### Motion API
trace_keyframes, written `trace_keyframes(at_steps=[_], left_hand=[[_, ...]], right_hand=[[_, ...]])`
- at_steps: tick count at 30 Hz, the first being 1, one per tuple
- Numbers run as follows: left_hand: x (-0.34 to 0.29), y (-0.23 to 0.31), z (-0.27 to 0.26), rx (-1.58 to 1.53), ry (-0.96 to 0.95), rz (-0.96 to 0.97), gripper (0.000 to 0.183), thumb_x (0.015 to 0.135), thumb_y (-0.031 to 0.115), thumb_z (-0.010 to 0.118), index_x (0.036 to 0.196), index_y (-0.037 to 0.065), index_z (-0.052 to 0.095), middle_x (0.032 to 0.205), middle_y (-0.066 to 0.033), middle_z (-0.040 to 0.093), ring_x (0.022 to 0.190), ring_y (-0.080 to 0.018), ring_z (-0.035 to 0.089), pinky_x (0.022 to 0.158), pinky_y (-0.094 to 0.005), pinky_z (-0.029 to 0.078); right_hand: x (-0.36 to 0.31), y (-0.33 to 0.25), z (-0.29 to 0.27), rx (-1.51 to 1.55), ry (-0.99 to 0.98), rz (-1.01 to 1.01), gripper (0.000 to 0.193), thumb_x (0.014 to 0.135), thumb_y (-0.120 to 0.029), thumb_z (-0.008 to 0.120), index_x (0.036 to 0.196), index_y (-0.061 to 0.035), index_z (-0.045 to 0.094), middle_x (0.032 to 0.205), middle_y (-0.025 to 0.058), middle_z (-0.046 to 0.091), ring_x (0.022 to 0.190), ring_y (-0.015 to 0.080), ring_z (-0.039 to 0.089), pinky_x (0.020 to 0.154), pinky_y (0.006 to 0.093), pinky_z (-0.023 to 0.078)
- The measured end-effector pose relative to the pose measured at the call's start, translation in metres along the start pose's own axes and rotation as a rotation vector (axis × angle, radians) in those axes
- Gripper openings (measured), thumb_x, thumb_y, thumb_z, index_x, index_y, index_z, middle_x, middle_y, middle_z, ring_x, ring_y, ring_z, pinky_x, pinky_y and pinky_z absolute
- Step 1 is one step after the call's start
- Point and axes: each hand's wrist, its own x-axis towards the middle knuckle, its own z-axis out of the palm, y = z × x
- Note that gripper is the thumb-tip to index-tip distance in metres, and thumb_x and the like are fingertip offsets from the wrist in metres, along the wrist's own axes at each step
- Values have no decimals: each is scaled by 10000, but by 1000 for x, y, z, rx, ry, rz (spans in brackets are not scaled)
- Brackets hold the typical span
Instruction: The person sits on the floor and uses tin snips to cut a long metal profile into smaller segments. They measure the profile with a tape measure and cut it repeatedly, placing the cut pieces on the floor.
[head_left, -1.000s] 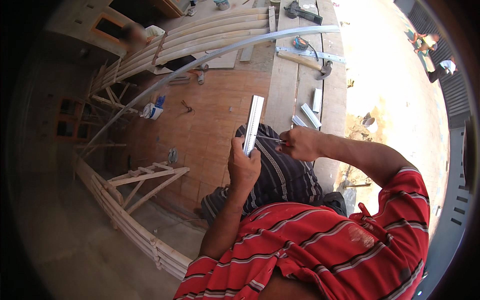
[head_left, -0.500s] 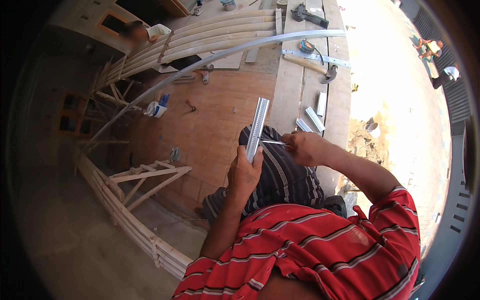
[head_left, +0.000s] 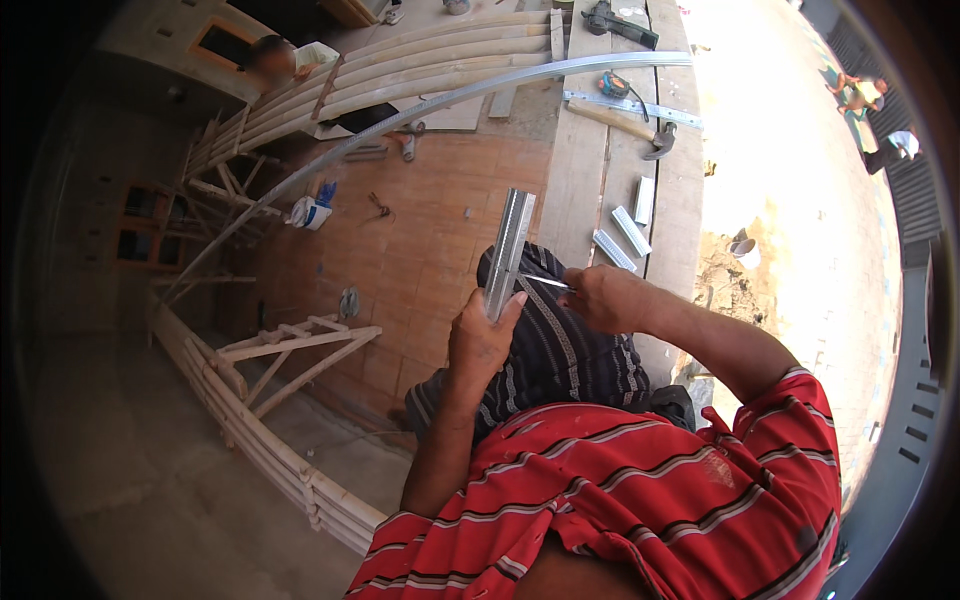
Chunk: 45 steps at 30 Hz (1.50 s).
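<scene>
Wooden-handled claw hammer (head_left: 632, 127) lies on the pale wooden planks (head_left: 590, 170), beside a long silver metal ruler (head_left: 632, 104). Three short silver metal channel offcuts (head_left: 630, 230) lie nearer on the planks. Long curved grey metal strip (head_left: 420, 115) arcs over the red brick surface (head_left: 430, 240). Dark power tool (head_left: 620, 22) at the far end.

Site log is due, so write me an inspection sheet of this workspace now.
Surface: wooden scaffold planks above a brick floor.
Job's things: short metal channel piece, upright; thin pointed tool touching it.
Clutter: hammer, tape measure, two cut channel pieces, long curved metal strip.
Grippers: left hand grips the channel's lower end; right hand holds the tool.
Cables: nothing seen.
Surroundings: curved timber formwork, another person at its far end, sunlit ground at right.
</scene>
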Motion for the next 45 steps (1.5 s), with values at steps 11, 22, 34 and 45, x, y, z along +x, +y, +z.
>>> trace_keyframes(at_steps=[11,22,34,45], left_hand=[[0,-4,3,23,-19,-4,490,963,452,787,981,-28,688,807,-220,714,745,-331,722,718,-435,554],[-3,0,2,54,-18,20,524,982,519,732,985,1,659,886,-271,735,886,-492,730,759,-531,561],[0,-5,3,2,-37,67,498,978,461,756,965,-24,644,851,-297,715,849,-503,722,719,-522,554],[1,5,-10,-277,-265,-145,359,989,350,788,1023,12,669,663,-15,602,509,-91,570,469,-289,470]], right_hand=[[4,-4,3,2,62,-39,348,1053,-294,635,1023,53,652,849,306,707,906,498,715,816,546,560],[5,-9,4,22,46,-9,382,1075,-325,592,1032,51,648,836,302,707,896,488,723,824,544,567],[5,-4,4,-28,36,-30,396,1084,-342,558,1014,39,636,800,301,701,858,496,721,805,549,574],[3,4,3,-131,51,-75,433,1080,-400,559,1014,22,633,746,281,692,805,507,716,764,569,579]])
